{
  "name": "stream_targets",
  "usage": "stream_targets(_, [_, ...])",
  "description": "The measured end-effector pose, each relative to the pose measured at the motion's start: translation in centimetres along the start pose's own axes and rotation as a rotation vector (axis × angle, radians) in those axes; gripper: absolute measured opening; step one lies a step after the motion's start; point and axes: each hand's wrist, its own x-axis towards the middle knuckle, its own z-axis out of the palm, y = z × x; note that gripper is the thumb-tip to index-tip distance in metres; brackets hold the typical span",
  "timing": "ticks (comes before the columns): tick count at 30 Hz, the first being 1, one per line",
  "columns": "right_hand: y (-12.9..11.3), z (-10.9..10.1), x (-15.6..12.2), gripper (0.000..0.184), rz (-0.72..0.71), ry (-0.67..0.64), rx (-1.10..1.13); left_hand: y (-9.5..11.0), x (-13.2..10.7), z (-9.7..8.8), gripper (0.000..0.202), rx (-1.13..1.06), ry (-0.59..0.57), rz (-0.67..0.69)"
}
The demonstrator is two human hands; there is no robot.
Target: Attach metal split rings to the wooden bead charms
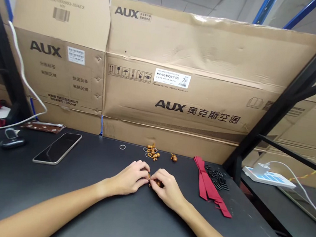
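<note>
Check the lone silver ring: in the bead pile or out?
Out: the ring lies on the table, visibly apart from the bead pile.

Even, fairly bright light leaves a dull sheen on the black tabletop point(119, 227), while the edges look stretched.

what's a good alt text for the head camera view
Left hand and right hand meet over a black table, fingers at a small, partly hidden brown piece. Similar pieces lie beyond, a phone to the left, red strips to the right.
</note>
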Motion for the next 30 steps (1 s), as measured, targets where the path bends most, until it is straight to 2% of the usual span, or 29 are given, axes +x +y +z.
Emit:
stream_targets(6, [0.77, -0.17, 0.19, 0.012, 0.052, 0.041, -0.042, 0.15, 0.03, -0.11, 0.013, -0.008, -0.009, 0.012])
stream_targets(15, [-0.11, -0.23, -0.03, 0.013, -0.024, 0.010, 0.009, 0.08, -0.10, 0.05, 0.015, 0.001, 0.010, 0.024])
stream_targets(22, [0.51, -0.40, 0.13, 0.011, 0.067, 0.057, -0.040, 0.14, -0.05, -0.02, 0.015, 0.037, 0.007, 0.055])
stream_targets(26, [0.73, -0.35, 0.12, 0.012, 0.082, 0.033, -0.043, 0.19, -0.07, 0.05, 0.015, 0.047, -0.002, 0.031])
stream_targets(30, [0.88, -0.39, 0.22, 0.011, 0.110, 0.085, -0.087, 0.25, -0.01, 0.11, 0.017, 0.097, 0.018, -0.024])
